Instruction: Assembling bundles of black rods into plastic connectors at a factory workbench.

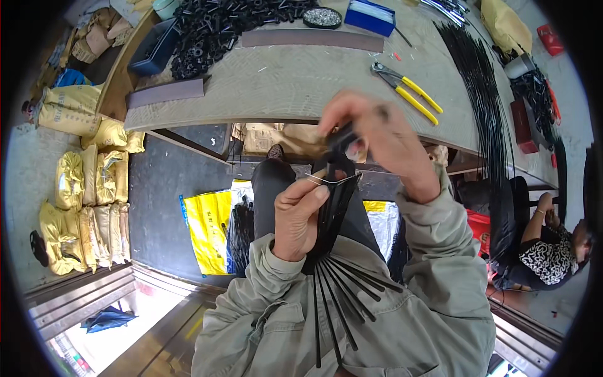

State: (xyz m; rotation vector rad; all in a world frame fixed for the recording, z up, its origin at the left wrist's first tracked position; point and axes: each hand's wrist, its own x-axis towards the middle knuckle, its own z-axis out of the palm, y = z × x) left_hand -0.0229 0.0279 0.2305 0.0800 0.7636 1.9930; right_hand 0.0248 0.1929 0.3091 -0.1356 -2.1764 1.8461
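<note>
**Fanned bundle of slim black rods (332, 223) held over a grey-green cloth jacket (433, 308)**

Largest is the pale, scuffed workbench (276, 78), stretching across the upper part of the view beyond the person's knees. Off to the left, plump yellow-tan sacks (94, 217) lie in stacked rows beside the dark floor mat (166, 201). At the far right sits a co-worker in a black-and-white patterned top (546, 261).

On the bench, a broad heap of small black pieces, some with ringed ends (232, 28), spreads at the back left; a sheaf of long, thin black rods (480, 100) lies along its right side.

The fanned bundle is in front of the person, near the bench's front edge: gathered at its upper end, its rods splay apart toward the jacket.

The bare right hand (384, 135) is above the upper end, blurred, its fingers curled around a dark part; whether they are clamped on it, I cannot tell. The bare left hand (298, 223) has thumb and fingers closed on the bundle's upper end.

Smaller are the yellow-handled pliers (409, 91) on the bench, the blue rectangular box (369, 17) and the round black dish of silvery bits (322, 17). Slightest is the thin whitish strand (342, 180) crossing the bundle near the left thumb.
</note>
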